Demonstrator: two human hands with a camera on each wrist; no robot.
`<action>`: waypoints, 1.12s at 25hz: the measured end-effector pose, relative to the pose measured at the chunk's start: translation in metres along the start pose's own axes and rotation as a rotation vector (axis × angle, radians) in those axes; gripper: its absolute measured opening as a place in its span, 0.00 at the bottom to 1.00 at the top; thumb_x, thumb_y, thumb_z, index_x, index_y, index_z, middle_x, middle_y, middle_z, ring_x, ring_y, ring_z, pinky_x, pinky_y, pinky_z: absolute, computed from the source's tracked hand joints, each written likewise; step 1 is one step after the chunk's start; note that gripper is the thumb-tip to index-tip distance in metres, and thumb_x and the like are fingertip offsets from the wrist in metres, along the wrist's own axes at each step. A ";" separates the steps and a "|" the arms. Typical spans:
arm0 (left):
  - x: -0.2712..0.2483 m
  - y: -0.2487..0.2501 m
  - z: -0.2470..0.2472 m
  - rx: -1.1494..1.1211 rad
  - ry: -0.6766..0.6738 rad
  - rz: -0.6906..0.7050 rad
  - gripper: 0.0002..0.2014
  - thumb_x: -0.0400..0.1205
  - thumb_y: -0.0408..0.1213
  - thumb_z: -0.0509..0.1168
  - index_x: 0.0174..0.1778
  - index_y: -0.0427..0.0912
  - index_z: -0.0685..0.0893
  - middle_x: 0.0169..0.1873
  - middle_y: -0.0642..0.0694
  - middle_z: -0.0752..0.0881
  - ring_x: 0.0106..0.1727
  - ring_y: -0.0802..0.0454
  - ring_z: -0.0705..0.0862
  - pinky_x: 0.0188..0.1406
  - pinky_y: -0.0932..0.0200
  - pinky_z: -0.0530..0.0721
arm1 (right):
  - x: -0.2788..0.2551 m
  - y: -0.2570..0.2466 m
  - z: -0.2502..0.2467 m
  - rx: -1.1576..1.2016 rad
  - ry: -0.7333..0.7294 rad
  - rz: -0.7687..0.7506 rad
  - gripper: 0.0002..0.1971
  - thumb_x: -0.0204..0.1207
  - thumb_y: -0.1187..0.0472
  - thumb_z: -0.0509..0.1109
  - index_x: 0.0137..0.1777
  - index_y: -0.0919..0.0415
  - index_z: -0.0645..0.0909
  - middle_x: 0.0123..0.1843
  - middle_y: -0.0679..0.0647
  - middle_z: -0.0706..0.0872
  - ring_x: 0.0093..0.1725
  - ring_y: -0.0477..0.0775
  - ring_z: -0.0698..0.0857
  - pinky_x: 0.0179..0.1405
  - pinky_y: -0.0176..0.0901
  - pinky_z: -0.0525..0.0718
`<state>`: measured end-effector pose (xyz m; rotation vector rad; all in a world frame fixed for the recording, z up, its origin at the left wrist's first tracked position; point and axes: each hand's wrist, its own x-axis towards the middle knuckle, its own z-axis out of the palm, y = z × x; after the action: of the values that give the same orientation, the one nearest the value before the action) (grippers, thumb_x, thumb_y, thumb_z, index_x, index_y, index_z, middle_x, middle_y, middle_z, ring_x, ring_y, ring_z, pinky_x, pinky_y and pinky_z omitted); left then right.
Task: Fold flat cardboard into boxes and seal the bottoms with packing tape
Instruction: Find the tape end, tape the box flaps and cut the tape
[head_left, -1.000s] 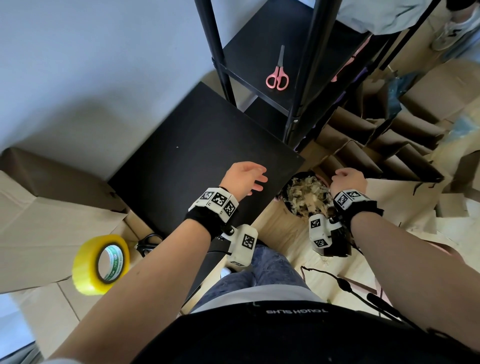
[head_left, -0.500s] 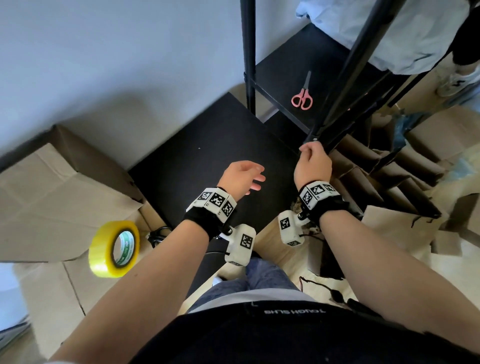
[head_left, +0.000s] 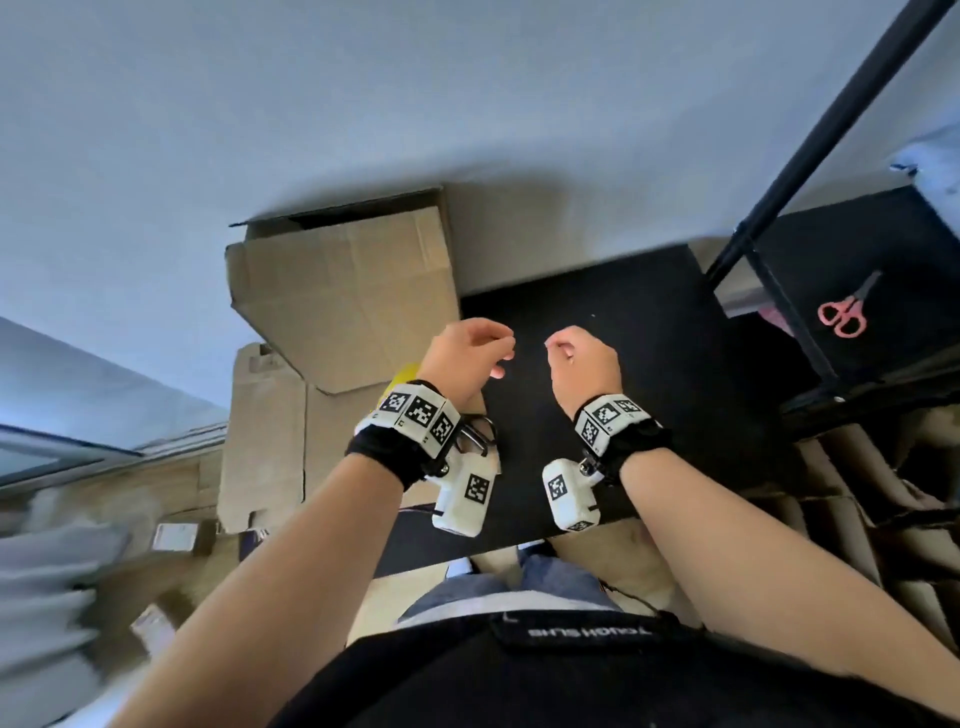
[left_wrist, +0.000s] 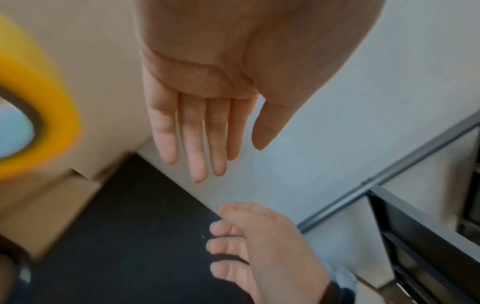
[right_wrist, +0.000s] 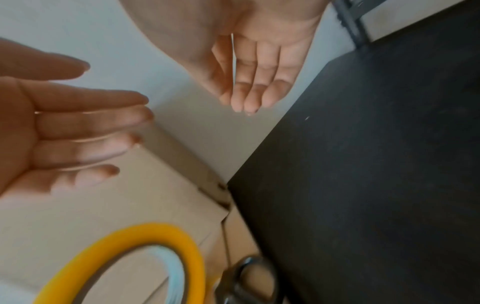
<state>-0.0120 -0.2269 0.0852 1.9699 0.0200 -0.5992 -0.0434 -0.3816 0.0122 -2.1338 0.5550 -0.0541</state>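
Flat brown cardboard lies against the wall, left of the black table. A yellow tape roll sits on the cardboard, mostly hidden behind my left wrist; it shows better in the left wrist view and the right wrist view. My left hand hovers over the table's left edge with straight fingers and holds nothing. My right hand hangs beside it with loosely bent fingers, also holding nothing.
Pink scissors lie on the black shelf at the right, behind its black posts. Black scissor handles lie by the tape. Folded brown boxes stand low right. More cardboard covers the floor at left.
My view has swung left. My right hand let go of the shelf post and came left beside my left hand over the table. The cardboard now sits centre.
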 end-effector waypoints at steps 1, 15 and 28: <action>-0.006 -0.010 -0.019 -0.012 0.049 -0.011 0.05 0.82 0.35 0.66 0.47 0.50 0.85 0.41 0.48 0.90 0.36 0.51 0.87 0.36 0.61 0.79 | -0.005 -0.009 0.017 -0.018 -0.060 -0.032 0.09 0.79 0.62 0.64 0.48 0.51 0.86 0.46 0.51 0.89 0.48 0.55 0.87 0.49 0.47 0.84; -0.055 -0.120 -0.112 -0.246 0.025 -0.631 0.22 0.87 0.56 0.55 0.65 0.41 0.76 0.58 0.39 0.84 0.49 0.41 0.88 0.57 0.48 0.84 | -0.043 -0.092 0.114 -0.624 -0.521 -0.632 0.33 0.68 0.71 0.65 0.74 0.48 0.74 0.79 0.48 0.70 0.81 0.58 0.60 0.74 0.59 0.64; -0.052 -0.133 -0.112 -0.484 0.150 -0.592 0.19 0.88 0.49 0.56 0.55 0.35 0.81 0.49 0.39 0.87 0.49 0.41 0.87 0.55 0.48 0.85 | -0.043 -0.074 0.111 -0.099 -0.383 -0.216 0.18 0.71 0.73 0.64 0.57 0.55 0.78 0.55 0.51 0.81 0.54 0.54 0.81 0.52 0.49 0.82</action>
<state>-0.0483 -0.0568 0.0339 1.5153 0.7910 -0.7370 -0.0284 -0.2424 0.0121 -2.2173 0.1043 0.2619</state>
